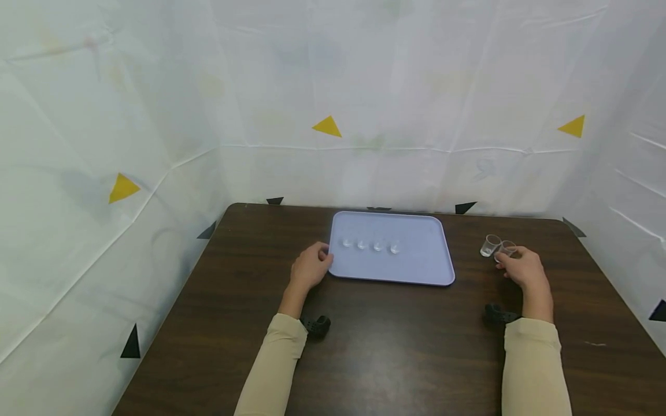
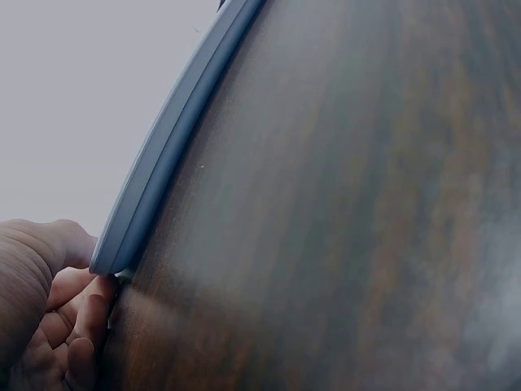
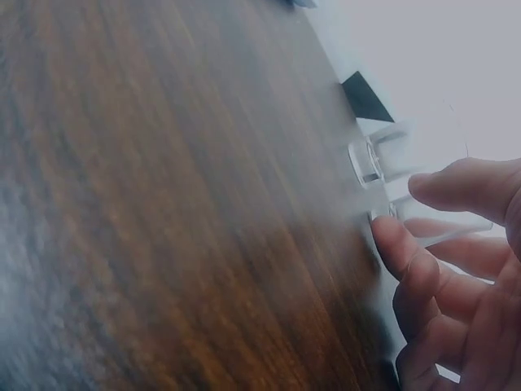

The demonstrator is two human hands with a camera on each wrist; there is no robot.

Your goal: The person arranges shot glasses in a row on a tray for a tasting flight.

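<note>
Here, dark wooden table, seemingly white-draped walls

Table: tray lies at centre toward the far edge, parallel to it. On the tray, toward its left half, a row of four small cups running left to right. Left hand at the tray's near left corner, touching its rim. Right of the tray, apart from it, two glasses side by side; right hand just before them, fingers around the nearer one.
</note>
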